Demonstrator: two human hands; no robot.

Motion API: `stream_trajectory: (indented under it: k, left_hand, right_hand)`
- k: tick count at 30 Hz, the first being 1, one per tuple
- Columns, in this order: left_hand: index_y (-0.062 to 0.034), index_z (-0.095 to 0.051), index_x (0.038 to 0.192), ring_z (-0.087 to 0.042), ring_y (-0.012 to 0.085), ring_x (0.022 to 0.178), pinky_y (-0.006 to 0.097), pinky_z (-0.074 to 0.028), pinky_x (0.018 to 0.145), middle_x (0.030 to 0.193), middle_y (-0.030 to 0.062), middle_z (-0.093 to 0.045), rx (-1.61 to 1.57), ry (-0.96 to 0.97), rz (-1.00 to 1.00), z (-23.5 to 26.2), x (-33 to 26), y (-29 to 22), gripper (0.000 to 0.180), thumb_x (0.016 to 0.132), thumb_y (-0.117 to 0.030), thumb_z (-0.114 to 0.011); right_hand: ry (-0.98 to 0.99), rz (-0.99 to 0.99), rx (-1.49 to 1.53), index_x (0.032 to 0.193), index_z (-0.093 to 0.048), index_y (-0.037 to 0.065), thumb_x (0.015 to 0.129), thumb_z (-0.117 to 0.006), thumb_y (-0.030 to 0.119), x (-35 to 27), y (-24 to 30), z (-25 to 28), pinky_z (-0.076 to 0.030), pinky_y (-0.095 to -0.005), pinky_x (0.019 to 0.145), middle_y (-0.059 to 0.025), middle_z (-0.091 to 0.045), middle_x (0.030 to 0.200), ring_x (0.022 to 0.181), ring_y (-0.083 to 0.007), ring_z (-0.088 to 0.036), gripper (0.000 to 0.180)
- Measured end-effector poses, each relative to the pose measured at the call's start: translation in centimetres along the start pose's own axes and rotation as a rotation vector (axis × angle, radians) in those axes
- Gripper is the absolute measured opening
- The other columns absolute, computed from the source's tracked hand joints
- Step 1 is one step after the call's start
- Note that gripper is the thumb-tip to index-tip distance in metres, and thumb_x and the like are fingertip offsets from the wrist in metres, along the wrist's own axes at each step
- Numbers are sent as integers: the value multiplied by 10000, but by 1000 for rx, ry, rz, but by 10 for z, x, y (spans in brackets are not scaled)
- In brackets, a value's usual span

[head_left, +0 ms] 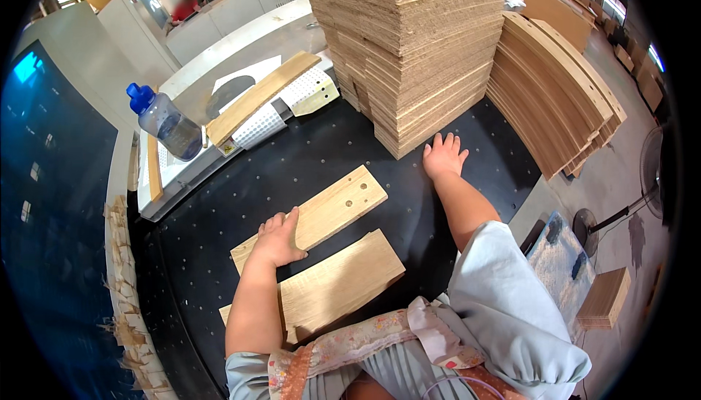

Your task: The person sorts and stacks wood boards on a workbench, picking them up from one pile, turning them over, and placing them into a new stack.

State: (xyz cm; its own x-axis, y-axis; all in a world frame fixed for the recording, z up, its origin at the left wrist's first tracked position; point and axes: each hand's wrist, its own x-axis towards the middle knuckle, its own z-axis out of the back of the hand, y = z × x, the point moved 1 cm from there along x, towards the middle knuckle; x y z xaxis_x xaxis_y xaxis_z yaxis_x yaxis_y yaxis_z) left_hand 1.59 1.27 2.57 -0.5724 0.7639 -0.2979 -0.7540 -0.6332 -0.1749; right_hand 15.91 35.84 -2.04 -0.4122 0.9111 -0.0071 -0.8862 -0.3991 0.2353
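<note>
Two flat wooden boards lie on a black perforated table (292, 173). The far board (332, 210) has small drilled holes; the near board (336, 283) lies parallel, closer to me. My left hand (277, 239) rests palm down on the far board's left part. My right hand (444, 155) lies flat on the black surface, fingers spread, just at the foot of a tall stack of chipboard panels (412, 42). It holds nothing.
A second, leaning stack of boards (555, 93) stands to the right. A plastic bottle with a blue cap (166, 121) and a long wooden strip (259, 97) sit on the grey machine ledge at the back left. Wood offcuts (124, 290) line the left edge. A fan stand (613, 217) is at right.
</note>
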Motion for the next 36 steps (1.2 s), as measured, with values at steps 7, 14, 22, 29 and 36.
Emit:
stream_trajectory:
  k: [7,14,22,29,36]
  left_hand:
    - [-120,-313,1373,-420,330,1141,407,-343,967,1181,159,-467,-24,-55,-48,4,0,-1,964,527,-249,-756]
    - [-138,-301,1384,-412,308,1158,410,-345,961,1212,153,-452,8,-37,-15,1,1,-1,951,546,-243,-738]
    - [-142,-296,1386,-415,316,1144,401,-337,967,1202,165,-443,48,-23,-6,3,-2,-5,934,575,-274,-740]
    - [-148,-281,1394,-418,310,1140,412,-329,968,1194,158,-445,47,-14,1,2,-3,-4,949,581,-300,-746]
    - [-149,-281,1394,-410,311,1155,420,-322,975,1205,159,-442,55,-20,-4,1,-1,-5,948,581,-304,-743]
  right_hand:
    - [-71,21,-19,1299,-412,96,877,-440,351,2,-4,-5,-198,-574,1015,-152,-324,1392,1321,-306,-235,494]
    - [-51,25,-44,1310,-392,106,884,-423,364,2,-4,-5,-197,-576,1016,-147,-302,1404,1325,-309,-226,499]
    - [-68,142,-71,1311,-389,107,892,-417,353,44,-33,-53,-219,-569,1016,-144,-302,1401,1325,-301,-225,487]
    - [-117,198,-93,1305,-392,108,887,-425,355,54,-38,-69,-239,-576,1002,-146,-315,1386,1317,-303,-238,486]
    - [-100,173,-80,1309,-394,107,890,-422,356,50,-39,-63,-227,-578,1009,-154,-313,1385,1317,-309,-235,489]
